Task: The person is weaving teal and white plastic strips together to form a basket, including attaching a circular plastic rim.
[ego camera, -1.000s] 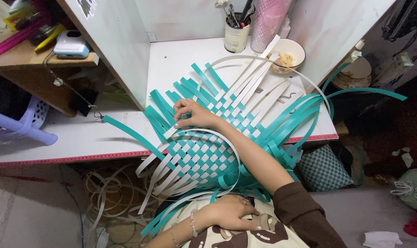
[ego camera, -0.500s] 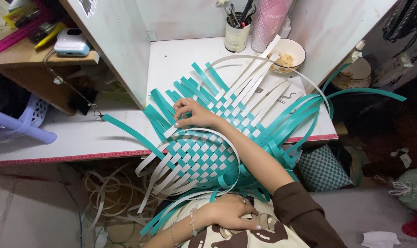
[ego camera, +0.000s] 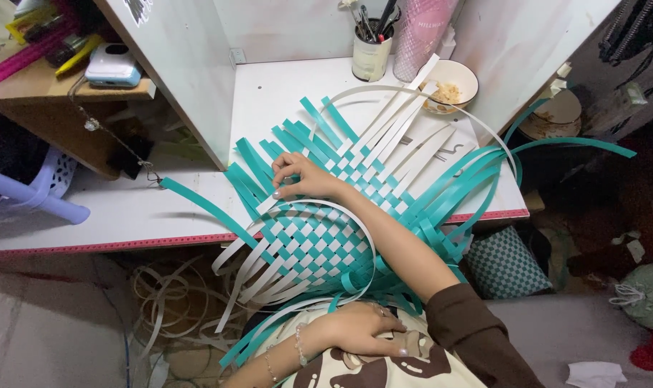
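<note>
Woven mat: teal and white strips plaited in a check, lying across the white table edge and down toward the lap; its near edge is hidden behind the arm and body.
Loose strip ends: teal ones fan out left and right, white ones trail under the table, their tips hard to follow.
Left hand: rests low by the lap, fingers loosely curled over the mat's near edge; whether it grasps a strip, I cannot tell.
Right hand: reaches across, fingertips pressing flat on the weave's far left corner, gripping nothing.
Pen cup: at the back, tops cut off.
Bowl: beside it, partly covered by white strips.
</note>
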